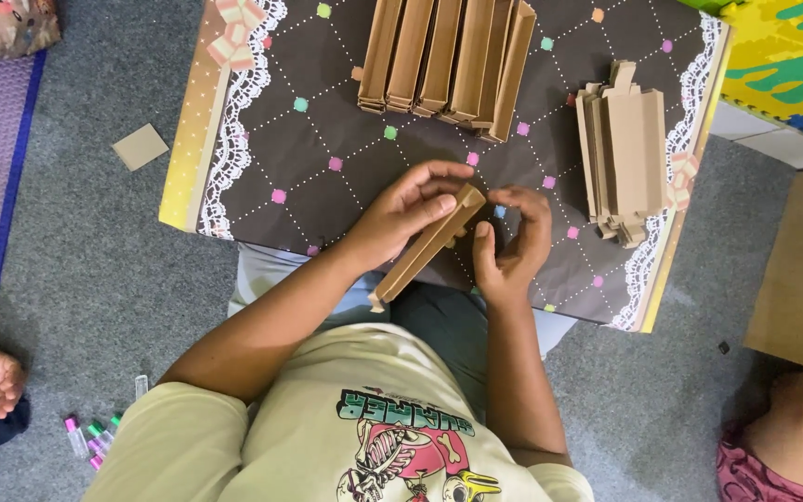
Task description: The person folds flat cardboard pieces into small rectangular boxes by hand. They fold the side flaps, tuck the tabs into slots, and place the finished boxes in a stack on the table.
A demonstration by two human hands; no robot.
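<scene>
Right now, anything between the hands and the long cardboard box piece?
Nothing visible. The left hand already holds the long cardboard box piece, and the right hand touches its upper end. The stacks on the dark patterned table lie apart from it.

At frame centre, the left hand [401, 218] and right hand [513, 242] grip a long, narrow brown cardboard box [425, 249] above the dark patterned table [281, 158].
</scene>
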